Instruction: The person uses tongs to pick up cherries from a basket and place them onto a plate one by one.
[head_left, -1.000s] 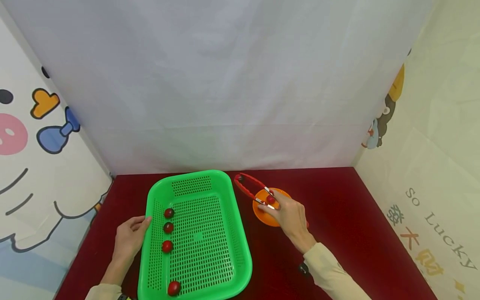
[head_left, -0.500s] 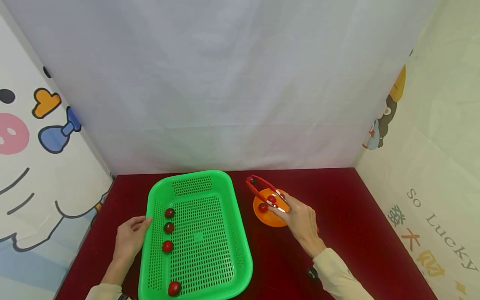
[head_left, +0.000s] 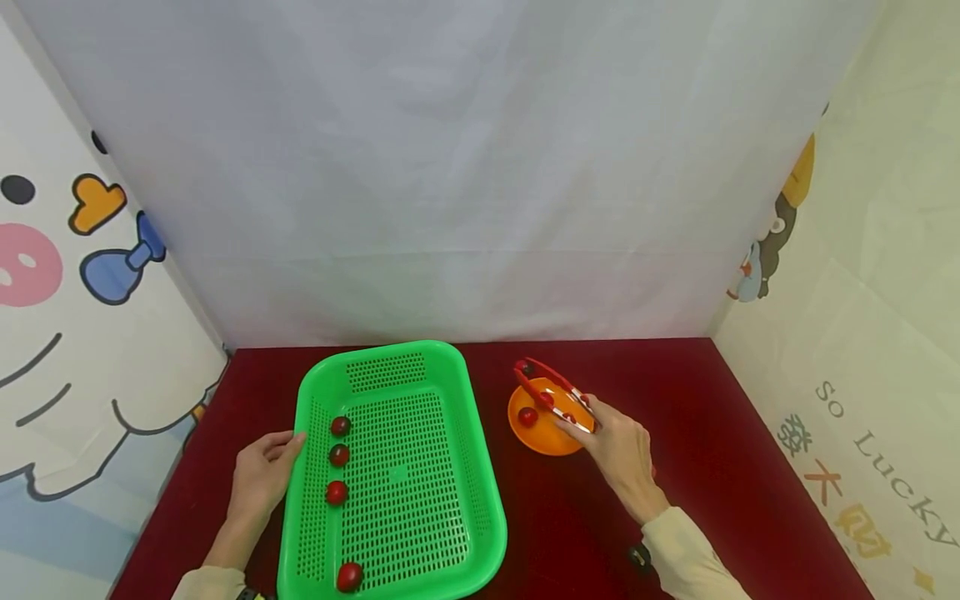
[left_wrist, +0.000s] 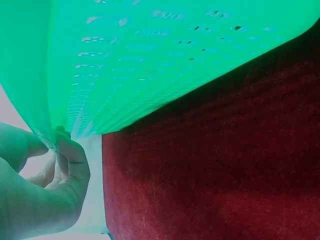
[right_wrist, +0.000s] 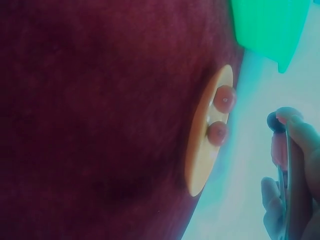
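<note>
My left hand (head_left: 261, 475) pinches the left rim of a green plastic basket (head_left: 491, 508); in the left wrist view thumb and fingers (left_wrist: 75, 160) meet on its edge. Several cherry tomatoes (head_left: 337, 493) lie inside along the basket's left side. In my right hand (head_left: 618, 450) is a pair of tongs (head_left: 553, 377) with red arms, held from above over an orange plate (head_left: 555, 446). A dark red cherry tomato (head_left: 522, 367) sits between the tong tips, above the plate's far left edge. Two red cherry tomatoes (right_wrist: 225, 99) show on the plate in the right wrist view.
A dark red cloth (head_left: 652, 392) covers the table. Behind it hangs a pale curtain (head_left: 465, 208). Printed walls stand at left (head_left: 45, 375) and right (head_left: 862, 375). The basket stands left of the plate, with a narrow strip of cloth between.
My right hand has moved right and slightly toward me, carrying the tongs and the tomato from beside the basket to the plate. My left hand stays on the basket rim.
</note>
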